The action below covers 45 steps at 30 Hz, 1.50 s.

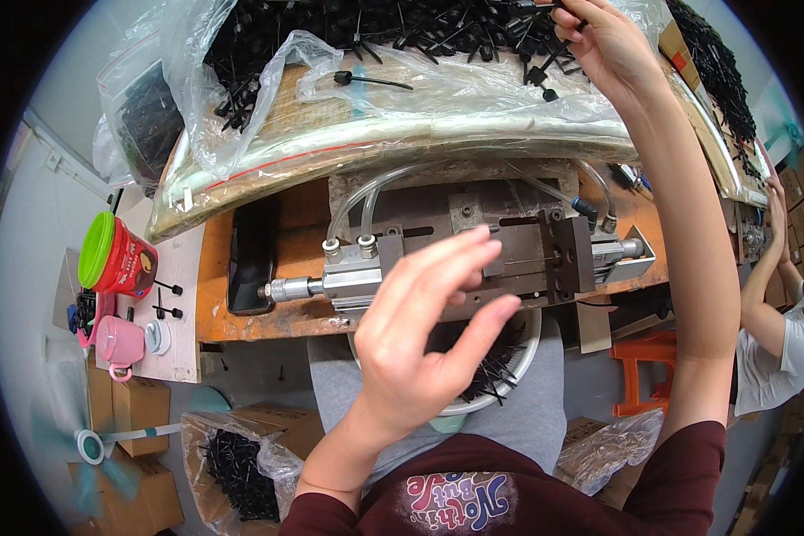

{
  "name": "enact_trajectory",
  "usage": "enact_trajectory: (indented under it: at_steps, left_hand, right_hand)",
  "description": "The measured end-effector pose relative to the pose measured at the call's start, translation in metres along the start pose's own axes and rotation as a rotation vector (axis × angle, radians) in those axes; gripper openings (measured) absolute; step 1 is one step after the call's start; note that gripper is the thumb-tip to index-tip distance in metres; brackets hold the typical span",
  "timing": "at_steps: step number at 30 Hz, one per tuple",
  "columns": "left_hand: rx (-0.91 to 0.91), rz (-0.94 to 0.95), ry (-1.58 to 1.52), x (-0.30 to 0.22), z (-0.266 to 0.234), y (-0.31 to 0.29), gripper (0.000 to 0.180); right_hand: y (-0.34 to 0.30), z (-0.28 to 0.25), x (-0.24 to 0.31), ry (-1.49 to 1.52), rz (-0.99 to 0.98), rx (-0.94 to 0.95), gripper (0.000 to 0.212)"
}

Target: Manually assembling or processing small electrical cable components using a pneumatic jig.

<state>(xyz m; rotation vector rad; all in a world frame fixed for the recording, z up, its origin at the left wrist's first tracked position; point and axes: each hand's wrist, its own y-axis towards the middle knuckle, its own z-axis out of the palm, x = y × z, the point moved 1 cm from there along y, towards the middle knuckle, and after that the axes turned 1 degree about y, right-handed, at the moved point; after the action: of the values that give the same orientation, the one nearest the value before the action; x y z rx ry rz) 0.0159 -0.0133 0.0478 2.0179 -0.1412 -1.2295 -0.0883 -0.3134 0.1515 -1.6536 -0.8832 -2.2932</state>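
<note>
My left hand (424, 326) hovers over the near side of the metal fixture (518, 255), fingers and thumb apart and nothing between them. Far off at the upper right, my right hand (612, 49) reaches to the pile of black plastic parts (456, 27), each a small head on a thin stem. Its fingers are closed on a black stemmed part at the top edge of the view, partly hidden by the fingers. One loose black part (375, 81) lies on the clear plastic sheeting nearer to me. Clear air tubes (357, 201) run to the metal cylinder (348, 281) on the fixture's left.
A white bucket (531, 353) with black parts stands between my legs. Left are a red tub (134, 259) with a green rim, a pink cup (119, 341) and a black tray (252, 259). A fan (89, 447) stands lower left; another person (777, 348) works at right.
</note>
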Motion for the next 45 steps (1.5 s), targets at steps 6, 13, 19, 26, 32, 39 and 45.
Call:
enact_trajectory:
  at_steps: [6, 13, 19, 26, 32, 39, 45]
  left_hand:
    - [-0.154, -0.161, -0.306, 0.014, 0.008, 0.015, 0.052]
    - [0.117, -0.339, -0.619, 0.001, 0.0, 0.004, 0.051]
    - [0.232, -0.026, -0.142, -0.004, -0.011, -0.024, 0.04]
    - [0.288, 0.09, 0.413, 0.019, 0.014, -0.049, 0.028]
    - [0.299, 0.091, 0.549, 0.025, 0.023, -0.039, 0.026]
    - [0.342, 0.03, 0.532, 0.023, 0.019, -0.036, 0.03]
    - [0.291, -0.189, -0.2, 0.004, 0.004, -0.031, 0.04]
  right_hand:
    - [-0.05, 0.045, 0.015, 0.247, -0.114, 0.003, 0.011]
    - [-0.156, 0.07, -0.009, 0.436, 0.108, 0.143, 0.026]
    - [-0.186, 0.045, -0.026, 0.354, 0.061, -0.119, 0.027]
    - [-0.225, 0.031, -0.033, 0.25, 0.13, -0.157, 0.021]
    - [-0.245, 0.027, -0.035, 0.234, 0.165, -0.19, 0.019]
    - [-0.257, 0.027, -0.039, 0.222, 0.232, -0.224, 0.017]
    - [-0.265, 0.038, -0.043, 0.3, 0.365, -0.13, 0.017]
